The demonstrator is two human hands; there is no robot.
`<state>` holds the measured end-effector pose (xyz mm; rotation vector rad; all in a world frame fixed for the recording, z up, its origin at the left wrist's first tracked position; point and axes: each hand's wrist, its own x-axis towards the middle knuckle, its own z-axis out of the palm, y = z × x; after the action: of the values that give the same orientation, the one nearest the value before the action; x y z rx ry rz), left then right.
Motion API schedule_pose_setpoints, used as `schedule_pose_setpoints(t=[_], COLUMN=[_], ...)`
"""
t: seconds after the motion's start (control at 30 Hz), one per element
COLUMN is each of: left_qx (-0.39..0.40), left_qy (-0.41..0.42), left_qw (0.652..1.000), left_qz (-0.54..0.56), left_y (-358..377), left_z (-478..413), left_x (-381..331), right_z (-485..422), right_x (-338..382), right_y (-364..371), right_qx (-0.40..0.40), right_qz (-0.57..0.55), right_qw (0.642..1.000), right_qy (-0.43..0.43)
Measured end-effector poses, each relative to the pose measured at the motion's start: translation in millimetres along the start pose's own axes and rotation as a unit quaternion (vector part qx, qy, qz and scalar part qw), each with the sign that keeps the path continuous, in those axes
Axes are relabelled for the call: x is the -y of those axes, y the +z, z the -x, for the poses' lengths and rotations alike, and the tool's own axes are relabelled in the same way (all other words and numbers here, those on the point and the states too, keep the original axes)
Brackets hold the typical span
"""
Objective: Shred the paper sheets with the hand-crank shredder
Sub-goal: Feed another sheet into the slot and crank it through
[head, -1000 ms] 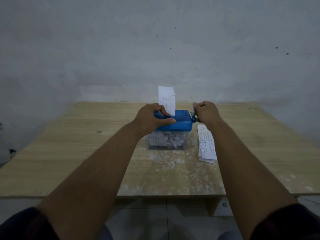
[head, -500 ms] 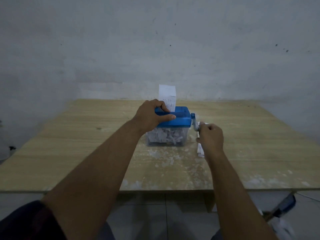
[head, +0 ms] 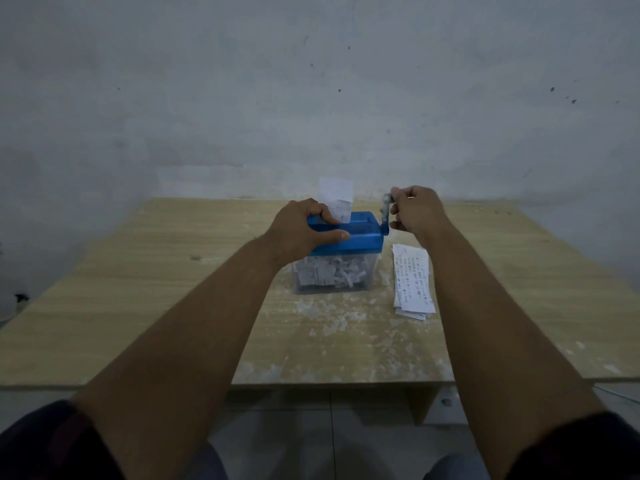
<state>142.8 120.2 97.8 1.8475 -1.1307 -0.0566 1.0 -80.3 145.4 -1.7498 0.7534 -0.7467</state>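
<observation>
A small shredder with a blue top (head: 363,233) and a clear bin (head: 332,277) full of paper shreds stands mid-table. A white paper sheet (head: 335,197) sticks upright out of its slot. My left hand (head: 304,226) grips the left side of the blue top, thumb along the front. My right hand (head: 414,209) pinches the crank handle (head: 385,209), which is raised above the shredder's right end. A stack of written paper sheets (head: 412,280) lies flat on the table just right of the shredder.
The light wooden table (head: 138,306) carries white paper dust and scuffs in front of the shredder. A grey wall stands right behind the table. The table's front edge is near me, with tiled floor below.
My right hand has swung the crank from its low position beside the bin up to the top. The sheet stands lower in the slot. My left hand has stayed on the shredder.
</observation>
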Motion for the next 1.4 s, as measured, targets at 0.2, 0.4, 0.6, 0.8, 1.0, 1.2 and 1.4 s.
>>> schedule_pose_setpoints(t=[0.2, 0.4, 0.6, 0.8, 1.0, 1.2, 1.4], left_qx=[0.009, 0.018, 0.018, 0.027, 0.034, 0.032, 0.033], left_qy=[-0.005, -0.012, 0.010, 0.013, 0.000, 0.010, 0.009], left_qw=[1.000, 0.999, 1.000, 1.000, 0.999, 0.999, 0.999], left_qz=[0.023, 0.040, 0.003, 0.001, 0.006, -0.004, -0.003], left_y=[-2, -3, 0, -1, -3, -4, -3], left_z=[2, 4, 5, 5, 1, 1, 2], left_x=[-1, -4, -5, -7, -6, -4, -5], right_z=[-10, -2, 48, 87, 62, 18, -5], right_x=[-20, -47, -81, -59, -10, 2, -41], right_y=[15, 13, 16, -10, -27, -4, 13], right_qx=[0.020, 0.057, 0.012, -0.026, 0.024, 0.023, 0.071], right_qz=[-0.032, 0.111, 0.050, 0.025, -0.037, -0.028, 0.099], right_qw=[0.998, 0.988, 0.990, 0.998, 0.999, 0.999, 0.989], right_qy=[0.045, 0.089, 0.129, 0.043, 0.000, -0.012, 0.078])
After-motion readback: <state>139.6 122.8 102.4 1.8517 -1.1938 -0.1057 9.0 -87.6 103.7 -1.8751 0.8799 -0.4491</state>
